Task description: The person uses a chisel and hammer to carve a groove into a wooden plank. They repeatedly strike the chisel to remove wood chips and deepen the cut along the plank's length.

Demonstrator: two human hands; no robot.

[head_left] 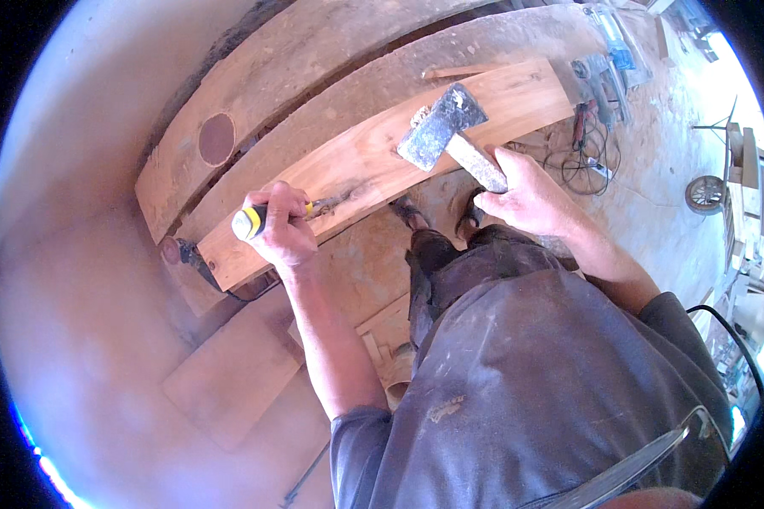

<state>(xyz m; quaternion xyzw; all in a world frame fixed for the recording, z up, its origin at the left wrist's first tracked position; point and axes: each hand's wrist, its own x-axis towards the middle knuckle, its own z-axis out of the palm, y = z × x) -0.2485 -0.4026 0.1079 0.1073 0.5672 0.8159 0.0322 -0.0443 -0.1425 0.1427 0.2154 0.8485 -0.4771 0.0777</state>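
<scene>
Shirt (pixel 535 373), left grip (pixel 285 227) round chisel (pixel 249 222), right grip (pixel 528 197) round hammer (pixel 440 129), plank (pixel 356 161) edge, open floor (pixel 654 174)

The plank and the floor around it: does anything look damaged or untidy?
Yes. The plank has a dark, rough patch beside the left hand, unlike its paler, smoother wood. On the floor, near the plank's right end, a dark cable lies in loose loops.

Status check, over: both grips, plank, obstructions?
Left grip on chisel, right grip on hammer. Plank on bench, dark patch near chisel tip. Strip beside plank, clear of chisel.
</scene>
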